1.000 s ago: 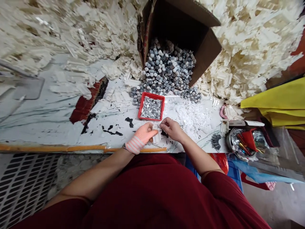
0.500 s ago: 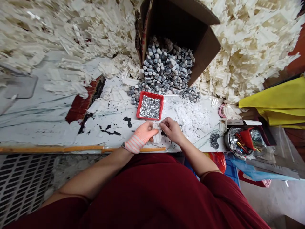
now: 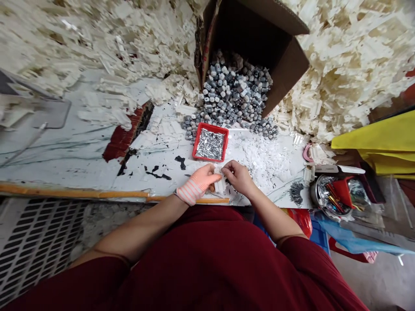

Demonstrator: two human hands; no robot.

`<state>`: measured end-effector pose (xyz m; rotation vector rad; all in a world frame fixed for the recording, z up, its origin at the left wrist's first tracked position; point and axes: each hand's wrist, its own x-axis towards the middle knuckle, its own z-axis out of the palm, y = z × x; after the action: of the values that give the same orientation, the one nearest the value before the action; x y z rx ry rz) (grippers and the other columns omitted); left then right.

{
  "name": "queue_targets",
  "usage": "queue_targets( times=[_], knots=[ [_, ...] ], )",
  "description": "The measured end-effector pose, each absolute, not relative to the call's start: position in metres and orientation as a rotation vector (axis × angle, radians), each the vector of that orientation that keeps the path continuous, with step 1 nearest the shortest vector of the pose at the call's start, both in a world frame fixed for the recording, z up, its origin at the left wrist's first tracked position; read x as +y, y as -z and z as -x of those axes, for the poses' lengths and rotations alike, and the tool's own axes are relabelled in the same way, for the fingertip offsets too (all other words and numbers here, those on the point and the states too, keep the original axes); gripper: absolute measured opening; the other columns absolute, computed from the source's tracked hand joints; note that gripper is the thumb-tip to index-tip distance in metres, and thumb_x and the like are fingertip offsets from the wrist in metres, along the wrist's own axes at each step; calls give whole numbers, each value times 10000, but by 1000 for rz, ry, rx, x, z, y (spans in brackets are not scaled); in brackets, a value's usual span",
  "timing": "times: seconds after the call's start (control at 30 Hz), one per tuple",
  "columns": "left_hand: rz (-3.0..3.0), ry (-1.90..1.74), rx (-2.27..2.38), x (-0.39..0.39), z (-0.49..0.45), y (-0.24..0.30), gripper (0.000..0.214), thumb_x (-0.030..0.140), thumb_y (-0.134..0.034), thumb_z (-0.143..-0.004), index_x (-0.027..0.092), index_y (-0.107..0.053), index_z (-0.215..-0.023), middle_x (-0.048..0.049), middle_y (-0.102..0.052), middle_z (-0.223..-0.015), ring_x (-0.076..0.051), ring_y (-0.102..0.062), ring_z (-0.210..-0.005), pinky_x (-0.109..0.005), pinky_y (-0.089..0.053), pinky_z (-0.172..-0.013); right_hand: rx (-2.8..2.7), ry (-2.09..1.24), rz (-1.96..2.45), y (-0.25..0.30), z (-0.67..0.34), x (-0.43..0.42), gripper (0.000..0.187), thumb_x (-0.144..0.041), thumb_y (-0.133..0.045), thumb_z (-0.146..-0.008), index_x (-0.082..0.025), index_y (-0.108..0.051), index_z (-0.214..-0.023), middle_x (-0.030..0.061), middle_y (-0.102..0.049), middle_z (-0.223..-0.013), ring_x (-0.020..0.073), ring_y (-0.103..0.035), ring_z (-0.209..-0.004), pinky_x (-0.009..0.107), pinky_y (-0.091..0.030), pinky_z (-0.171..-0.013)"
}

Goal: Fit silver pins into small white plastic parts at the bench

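Note:
My left hand (image 3: 198,183), in an orange-and-white striped glove with bare fingertips, grips a white plastic piece (image 3: 220,186) between thumb and fingers. Close against its upper end is my bare right hand (image 3: 239,178), thumb and forefinger pinched together. Whatever those fingertips hold is too small to make out. Just beyond both hands sits a red tray (image 3: 195,152) filled with small shiny metal pins (image 3: 210,144). To the right of the tray, small white discs (image 3: 267,157) lie spread over the table.
A cardboard box (image 3: 288,75) on its side spills grey-and-white small blocks (image 3: 236,93). Heaps of cream plastic parts (image 3: 350,56) rise behind and to both sides. At the right stand a metal bowl (image 3: 316,196) of tools and a yellow sheet (image 3: 379,134). Orange edging (image 3: 81,192) lines the table front.
The view has shifted slightly, so the table and hands appear farther right. Both hands stay together at the white plastic piece, with only slight finger movement.

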<state>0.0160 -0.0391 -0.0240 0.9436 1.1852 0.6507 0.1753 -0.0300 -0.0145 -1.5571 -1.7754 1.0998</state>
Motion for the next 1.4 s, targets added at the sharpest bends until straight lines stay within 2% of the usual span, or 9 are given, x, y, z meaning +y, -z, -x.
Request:
queue_targets(
  times=[0.17, 0.27, 0.33, 0.47, 0.57, 0.67, 0.83, 1.2, 1.4],
  knots=[
    [-1363, -767, 1505, -47, -16, 17, 201, 262, -662, -675, 214, -469, -705, 56, -442, -532, -121, -430, -504, -231, -317, -519, -1480, -1349, 1465, 27, -168, -36, 256, -451, -566, -805, -197, -535, -805, -14, -589, -704, 115, -542, -625, 258, -471, -613],
    [-1291, -673, 1402, -45, -16, 15, 176, 265, -630, -691, 216, -468, -738, 61, -448, -538, -120, -446, -492, -228, -327, -498, -1548, -1467, 1447, 30, -191, -23, 299, -490, -585, -789, -192, -564, -800, 0, -609, -733, 127, -558, -660, 271, -486, -629],
    [-1181, -603, 1294, -43, -16, 13, 174, 268, -605, -701, 215, -449, -759, 73, -431, -540, -110, -447, -459, -219, -333, -462, -1708, -1272, 1628, 29, -221, -5, 265, -450, -589, -799, -186, -598, -783, 28, -625, -786, 152, -571, -725, 291, -482, -666],
    [-1069, -560, 1262, -41, -16, 12, 196, 277, -599, -693, 210, -430, -764, 84, -408, -551, -91, -442, -417, -203, -328, -407, -1741, -310, 2244, 28, -283, 33, 137, -282, -560, -812, -178, -643, -780, 113, -613, -944, 230, -558, -869, 336, -445, -707],
    [-1002, -582, 1214, -40, -18, 18, 190, 273, -600, -682, 201, -443, -762, 81, -412, -545, -86, -447, -422, -194, -346, -397, -1832, -133, 2317, 32, -298, 43, 105, -193, -551, -780, -173, -649, -752, 144, -612, -955, 267, -544, -942, 343, -434, -722],
    [-924, -642, 1181, -38, -21, 27, 188, 270, -605, -670, 190, -478, -782, 85, -396, -507, -79, -405, -398, -183, -315, -365, -1807, -235, 2097, 31, -280, 35, 96, -186, -531, -778, -178, -622, -747, 106, -639, -886, 235, -565, -890, 341, -444, -756],
    [-882, -710, 1154, -37, -24, 31, 254, 269, -622, -675, 160, -557, -894, 76, -430, -526, -71, -379, -388, -182, -292, -339, -1895, -758, 1409, 17, -217, 1, 110, -260, -574, -796, -203, -576, -703, 46, -666, -846, 172, -611, -806, 323, -477, -777],
    [-924, -689, 1172, -37, -14, 19, 161, 235, -560, -701, 162, -588, -842, 46, -470, -589, -86, -407, -465, -192, -331, -392, -2481, -201, 1123, 11, -183, -23, 160, -236, -548, -891, -201, -640, -765, 63, -681, -897, 190, -541, -857, 352, -386, -763],
    [-1037, -673, 1196, -36, -8, 18, 245, 273, -607, -664, 137, -610, -868, 22, -558, -642, -99, -444, -523, -216, -335, -474, -2332, -584, 1179, 15, -184, -20, 155, -299, -590, -879, -189, -684, -935, 67, -696, -893, 171, -603, -870, 320, -451, -818]
  ],
)
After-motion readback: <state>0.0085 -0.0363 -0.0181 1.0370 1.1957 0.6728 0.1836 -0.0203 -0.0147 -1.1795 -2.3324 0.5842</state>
